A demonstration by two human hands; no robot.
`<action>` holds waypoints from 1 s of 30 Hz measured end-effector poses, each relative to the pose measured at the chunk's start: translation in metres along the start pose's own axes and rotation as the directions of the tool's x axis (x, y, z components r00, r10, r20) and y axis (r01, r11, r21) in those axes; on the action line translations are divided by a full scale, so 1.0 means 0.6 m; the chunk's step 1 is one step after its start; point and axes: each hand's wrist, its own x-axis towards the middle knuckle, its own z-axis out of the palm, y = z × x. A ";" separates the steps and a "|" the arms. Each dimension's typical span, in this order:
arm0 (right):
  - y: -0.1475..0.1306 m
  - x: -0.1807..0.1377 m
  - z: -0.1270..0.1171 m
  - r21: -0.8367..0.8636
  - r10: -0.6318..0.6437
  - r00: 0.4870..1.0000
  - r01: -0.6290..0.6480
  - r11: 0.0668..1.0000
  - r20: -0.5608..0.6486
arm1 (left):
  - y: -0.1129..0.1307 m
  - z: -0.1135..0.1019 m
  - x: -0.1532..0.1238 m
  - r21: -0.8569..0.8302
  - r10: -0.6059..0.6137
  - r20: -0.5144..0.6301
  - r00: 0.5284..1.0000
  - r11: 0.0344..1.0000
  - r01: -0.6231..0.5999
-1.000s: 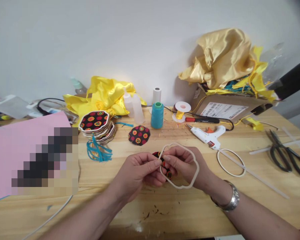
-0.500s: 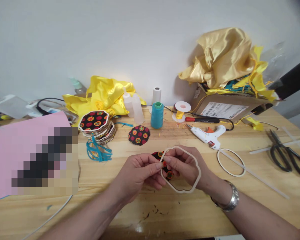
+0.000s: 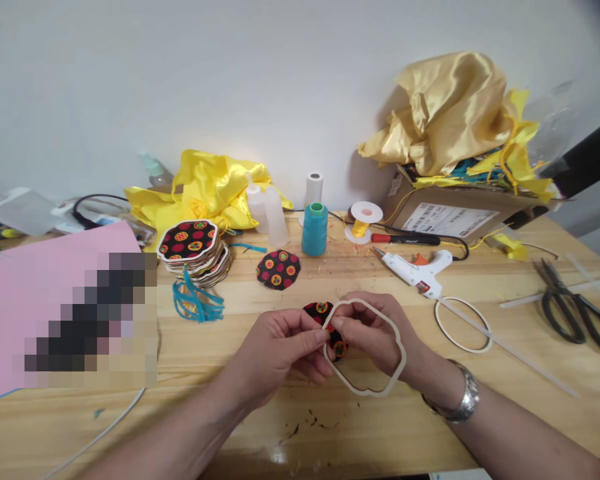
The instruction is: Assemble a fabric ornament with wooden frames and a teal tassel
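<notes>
My left hand [image 3: 279, 350] and my right hand [image 3: 375, 337] meet over the middle of the wooden table [image 3: 260, 420]. Both pinch a white scalloped frame [image 3: 397, 363] together with a black patterned fabric piece [image 3: 325, 320] tucked behind the frame's left edge. The frame loops around my right hand's fingers. A matching round fabric piece [image 3: 279, 269] lies flat just beyond the hands. A stack of fabric-covered frames [image 3: 195, 250] sits to the left, with a teal tassel [image 3: 196, 303] in front of it.
A white glue gun [image 3: 416, 271], a white ring [image 3: 463, 325] and black scissors [image 3: 575, 310] lie to the right. A teal thread spool [image 3: 315, 230], glue bottles [image 3: 270, 213], yellow satin [image 3: 210, 190], a cardboard box [image 3: 460, 213] and a pink sheet [image 3: 45, 280] surround them.
The frame has turned and dropped slightly toward the right in my hands; more of the patterned fabric shows above the frame's left edge. Everything else stays put.
</notes>
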 end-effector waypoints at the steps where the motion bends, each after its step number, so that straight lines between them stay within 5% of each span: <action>1: 0.000 0.000 0.000 0.001 0.000 1.000 0.000 1.000 -0.002 | 0.000 0.000 0.000 -0.003 0.001 0.001 1.000 1.000 -0.001; 11: 0.005 -0.005 -0.001 -0.101 -0.011 0.999 0.007 0.995 -0.040 | 0.003 -0.003 0.004 -0.161 -0.094 0.062 0.994 0.982 0.103; 24: 0.003 -0.009 0.004 -0.278 -0.257 0.966 0.239 0.930 -0.028 | 0.006 -0.017 0.013 -0.310 -0.197 0.166 0.966 0.920 0.241; 30: 0.013 -0.002 -0.004 -0.474 -0.292 0.951 0.210 0.855 -0.105 | 0.010 -0.021 0.010 -0.322 -0.155 0.199 0.968 0.922 0.213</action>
